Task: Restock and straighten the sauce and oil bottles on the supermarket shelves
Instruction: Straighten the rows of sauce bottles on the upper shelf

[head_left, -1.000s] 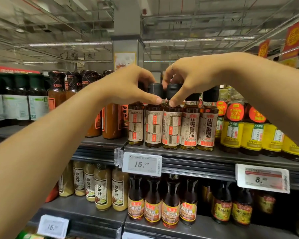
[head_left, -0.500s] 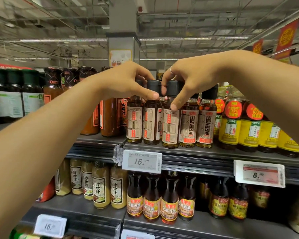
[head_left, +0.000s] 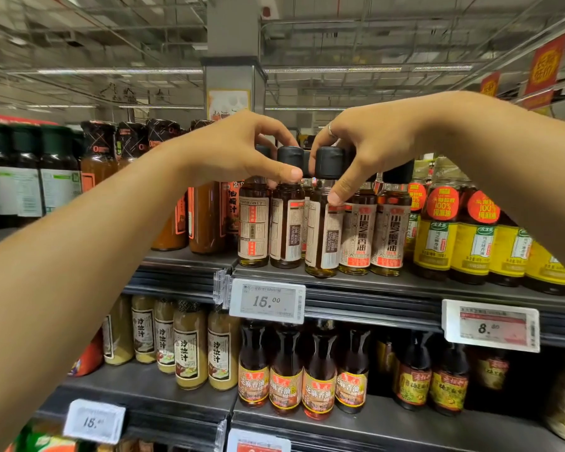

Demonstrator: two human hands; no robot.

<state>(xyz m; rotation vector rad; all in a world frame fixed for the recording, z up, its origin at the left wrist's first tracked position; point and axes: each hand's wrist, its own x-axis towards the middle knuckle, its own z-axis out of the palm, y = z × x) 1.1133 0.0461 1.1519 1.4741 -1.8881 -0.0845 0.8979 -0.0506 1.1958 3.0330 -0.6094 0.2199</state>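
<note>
A row of small brown sesame oil bottles with black caps and beige-and-red labels stands on the upper shelf. My left hand pinches the neck of the second bottle just under its cap. My right hand pinches the neck of the third bottle, thumb on its shoulder. Both of these bottles show their label sides, with barcodes facing out. Two bottles to the right show their front labels.
Yellow-labelled oil bottles crowd the right of the upper shelf; orange sauce bottles and dark bottles stand to the left. The lower shelf holds pale dressing bottles and sesame oil bottles. A price tag juts from the shelf edge.
Both pinched bottles have turned, so their labels now show side panels with barcodes instead of the fronts. The third bottle has come slightly forward. Both hands stay on the necks.
</note>
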